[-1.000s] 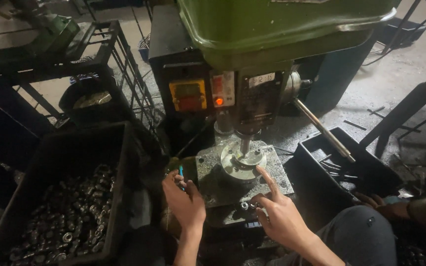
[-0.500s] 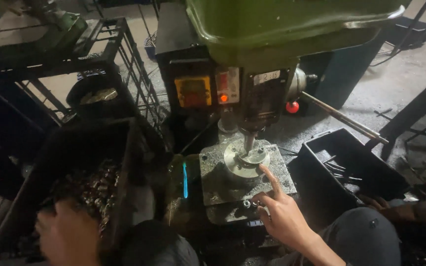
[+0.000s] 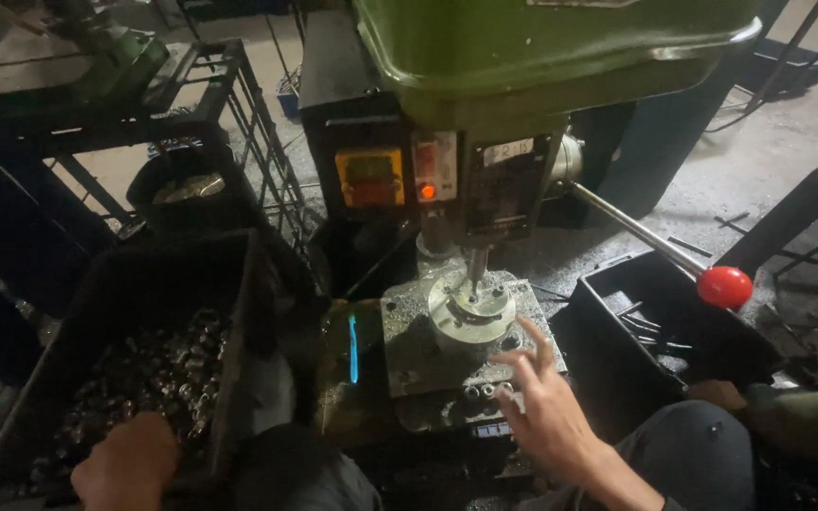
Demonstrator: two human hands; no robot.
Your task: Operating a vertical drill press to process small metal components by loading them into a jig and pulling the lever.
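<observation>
Left hand: the left hand (image 3: 130, 464) is reaching down into the near end of the black crate (image 3: 239, 312) at the left, its back facing up. Its fingers are hiding among the parts, so I cannot tell whether they are gripping anything.
Right hand: the right hand (image 3: 546, 407) is hovering open with fingers spread, holding nothing, at the near right corner of the drill table (image 3: 409, 350). Its fingertips are pointing toward the round fixture.
Small metal parts: a heap of small metal parts (image 3: 144, 378) is filling the crate, lying right around the left hand.
Round fixture: 1 round fixture (image 3: 471, 312) is sitting on the drill table, just beyond the right hand's fingertips and directly under the spindle (image 3: 476, 265).
Drill press: the green drill press (image 3: 551, 57) is standing at the far side, with its control panel (image 3: 400, 175) showing 1 lit orange light.
Feed lever: the feed lever (image 3: 636, 232) is slanting out to the right, ending in a red knob (image 3: 723, 287).
Right tray: a black tray (image 3: 608, 303) is sitting to the right of the table, under the knob.
Other person: another person's hand (image 3: 717, 393) is resting at the near right edge of that tray.
</observation>
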